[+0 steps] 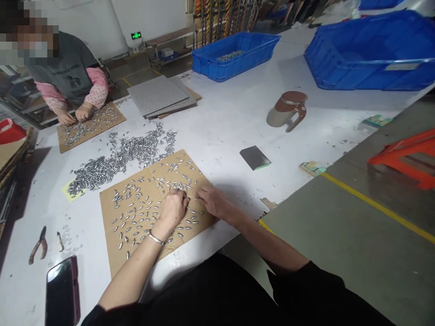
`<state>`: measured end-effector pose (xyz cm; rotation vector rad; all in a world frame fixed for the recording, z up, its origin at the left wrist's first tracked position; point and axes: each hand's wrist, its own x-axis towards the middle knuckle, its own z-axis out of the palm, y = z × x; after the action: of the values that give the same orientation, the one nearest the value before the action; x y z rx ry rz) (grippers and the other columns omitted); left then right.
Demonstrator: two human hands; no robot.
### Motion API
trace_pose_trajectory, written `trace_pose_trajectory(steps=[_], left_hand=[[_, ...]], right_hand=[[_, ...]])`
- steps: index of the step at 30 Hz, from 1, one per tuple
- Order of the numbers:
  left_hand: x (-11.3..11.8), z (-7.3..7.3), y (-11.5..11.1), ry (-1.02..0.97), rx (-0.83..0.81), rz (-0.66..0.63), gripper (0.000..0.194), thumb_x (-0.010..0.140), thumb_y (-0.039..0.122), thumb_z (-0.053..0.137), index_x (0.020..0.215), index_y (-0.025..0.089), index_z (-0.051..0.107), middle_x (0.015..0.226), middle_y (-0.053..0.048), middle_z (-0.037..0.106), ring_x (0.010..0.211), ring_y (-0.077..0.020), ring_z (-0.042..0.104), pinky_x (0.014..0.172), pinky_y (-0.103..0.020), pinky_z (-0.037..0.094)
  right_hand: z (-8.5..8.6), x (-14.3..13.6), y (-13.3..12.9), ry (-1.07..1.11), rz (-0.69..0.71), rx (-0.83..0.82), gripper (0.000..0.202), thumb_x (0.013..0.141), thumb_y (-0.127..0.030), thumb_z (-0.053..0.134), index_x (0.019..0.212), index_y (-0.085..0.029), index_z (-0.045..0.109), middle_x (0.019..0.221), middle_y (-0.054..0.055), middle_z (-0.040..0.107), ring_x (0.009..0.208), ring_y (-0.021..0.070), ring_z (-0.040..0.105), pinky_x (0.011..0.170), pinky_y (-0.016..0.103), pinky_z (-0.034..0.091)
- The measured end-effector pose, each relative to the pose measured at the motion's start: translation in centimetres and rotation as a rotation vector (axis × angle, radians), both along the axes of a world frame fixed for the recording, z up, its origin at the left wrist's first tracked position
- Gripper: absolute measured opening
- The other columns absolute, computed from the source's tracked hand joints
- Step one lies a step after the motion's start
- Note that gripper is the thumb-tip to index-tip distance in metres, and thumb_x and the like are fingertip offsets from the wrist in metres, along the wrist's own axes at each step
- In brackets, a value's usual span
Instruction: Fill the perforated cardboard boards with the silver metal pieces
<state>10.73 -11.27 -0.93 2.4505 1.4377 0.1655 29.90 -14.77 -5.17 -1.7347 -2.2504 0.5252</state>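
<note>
A cardboard sheet point(108, 235) lies in front of me, strewn with small silver spindle-shaped metal pieces point(141, 213). My left hand point(172, 210) rests over its right half with the fingers curled down among the pieces. Whatever those fingers hold is hidden under them. Just to the right, my right hand point(217, 203) is at the sheet's edge, thumb and fingertips pinched together. A tiny piece may be between them, too small to make out. Beyond the sheet spreads a dense pile of the same metal pieces point(125, 154).
Across the table a co-worker's hands point(76, 115) handle pieces on another cardboard sheet point(64, 144). Pliers point(41, 246) and a phone point(61, 292) lie left. A dark block point(254, 157), a brown mug point(285, 108), grey boards point(159, 95) and blue bins point(217, 68) stand farther off.
</note>
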Motion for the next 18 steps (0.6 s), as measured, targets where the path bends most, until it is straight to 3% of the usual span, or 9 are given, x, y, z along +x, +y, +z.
trace_pose_trajectory(steps=[3, 7, 18], left_hand=[[1.5, -0.5, 0.2, 0.162, 0.013, 0.057, 0.021, 0.098, 0.028, 0.056, 0.091, 0.015, 0.071, 0.096, -0.012, 0.071, 0.086, -0.0222, 0.068, 0.08, -0.032, 0.052], [2.0, -0.8, 0.5, 0.19, 0.011, 0.029, 0.024, 0.098, 0.019, 0.048, 0.093, 0.013, 0.071, 0.096, -0.014, 0.071, 0.087, -0.0231, 0.069, 0.079, -0.033, 0.051], [1.3, 0.1, 1.3, 0.108, -0.044, -0.246, 0.021, 0.098, 0.018, 0.05, 0.095, 0.016, 0.071, 0.098, -0.011, 0.071, 0.089, -0.0201, 0.068, 0.085, -0.031, 0.053]], right_hand=[[0.3, 0.0, 0.0, -0.019, 0.006, -0.001, 0.017, 0.103, -0.024, 0.052, 0.095, -0.017, 0.066, 0.1, 0.007, 0.065, 0.091, 0.0181, 0.06, 0.079, 0.028, 0.04], [0.9, 0.2, -1.4, -0.008, 0.004, 0.007, 0.017, 0.101, -0.019, 0.053, 0.094, -0.017, 0.067, 0.095, 0.006, 0.065, 0.09, 0.0174, 0.06, 0.078, 0.027, 0.04], [-0.1, 0.1, -1.6, -0.056, 0.024, -0.073, 0.02, 0.101, -0.013, 0.045, 0.099, -0.015, 0.065, 0.098, 0.009, 0.066, 0.093, 0.0197, 0.061, 0.083, 0.029, 0.041]])
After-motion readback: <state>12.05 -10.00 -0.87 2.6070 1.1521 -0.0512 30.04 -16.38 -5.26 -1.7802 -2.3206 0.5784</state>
